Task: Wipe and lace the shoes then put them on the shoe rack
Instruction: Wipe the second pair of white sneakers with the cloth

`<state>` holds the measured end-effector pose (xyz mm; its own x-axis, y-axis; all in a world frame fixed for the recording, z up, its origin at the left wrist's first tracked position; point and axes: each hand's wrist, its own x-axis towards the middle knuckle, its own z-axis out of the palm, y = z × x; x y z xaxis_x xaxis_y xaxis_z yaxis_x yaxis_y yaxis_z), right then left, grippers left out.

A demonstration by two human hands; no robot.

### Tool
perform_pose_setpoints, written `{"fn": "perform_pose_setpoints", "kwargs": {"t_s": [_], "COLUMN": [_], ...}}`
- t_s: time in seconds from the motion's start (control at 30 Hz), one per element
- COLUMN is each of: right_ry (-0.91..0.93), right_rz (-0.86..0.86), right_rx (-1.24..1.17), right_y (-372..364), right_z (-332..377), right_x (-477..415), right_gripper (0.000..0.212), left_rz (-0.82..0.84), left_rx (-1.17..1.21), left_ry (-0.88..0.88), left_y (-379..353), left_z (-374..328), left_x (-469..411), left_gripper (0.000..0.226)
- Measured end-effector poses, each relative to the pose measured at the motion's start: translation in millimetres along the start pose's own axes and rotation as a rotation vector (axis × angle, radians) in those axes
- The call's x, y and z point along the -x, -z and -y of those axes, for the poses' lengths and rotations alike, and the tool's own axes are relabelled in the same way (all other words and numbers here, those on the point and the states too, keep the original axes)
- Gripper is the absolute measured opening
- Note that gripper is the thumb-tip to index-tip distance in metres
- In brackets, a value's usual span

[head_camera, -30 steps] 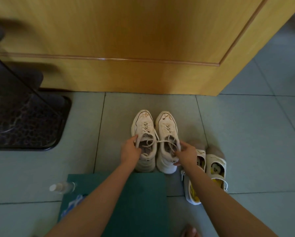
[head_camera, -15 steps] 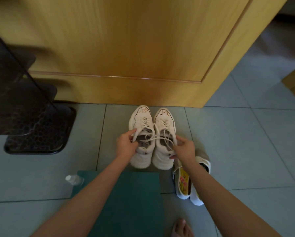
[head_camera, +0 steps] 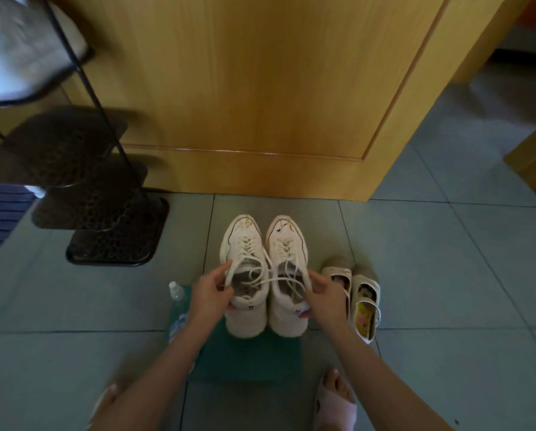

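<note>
With the sneakers (head_camera: 286,244) stood side by side on the floor (head_camera: 416,259), heels at the mat (head_camera: 248,359), lace (head_camera: 276,279) ends are pinched by the left hand (head_camera: 210,293) and the right hand (head_camera: 322,295), and this soft, light, likely slippery cord is best gripped near its tips.

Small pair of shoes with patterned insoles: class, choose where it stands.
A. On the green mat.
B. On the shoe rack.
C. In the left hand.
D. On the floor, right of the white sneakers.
D: the small pair of shoes stands on the floor tiles just right of the white sneakers, far from the shoe rack.
</note>
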<state>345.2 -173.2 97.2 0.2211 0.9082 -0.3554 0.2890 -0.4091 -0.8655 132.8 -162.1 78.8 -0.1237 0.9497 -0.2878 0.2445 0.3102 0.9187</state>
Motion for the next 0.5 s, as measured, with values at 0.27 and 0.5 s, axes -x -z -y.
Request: {"fn": "perform_pose_setpoints", "kwargs": {"t_s": [0.27, 0.5], "right_ry": [-0.052, -0.098], "right_rz": [0.028, 0.049], "right_rx": [-0.032, -0.043], "right_y": [-10.1, -12.6], "right_z": [-33.1, -47.2], "right_x": [59.6, 84.6], "right_gripper": [0.036, 0.043], "left_rz": [0.031, 0.088], "left_rx": [-0.016, -0.056], "left_ry": [0.061, 0.083], "left_y": [19.0, 25.5], "left_z": [46.5, 68.0], "left_x": [51.8, 68.8], "left_gripper": [0.054, 0.053]}}
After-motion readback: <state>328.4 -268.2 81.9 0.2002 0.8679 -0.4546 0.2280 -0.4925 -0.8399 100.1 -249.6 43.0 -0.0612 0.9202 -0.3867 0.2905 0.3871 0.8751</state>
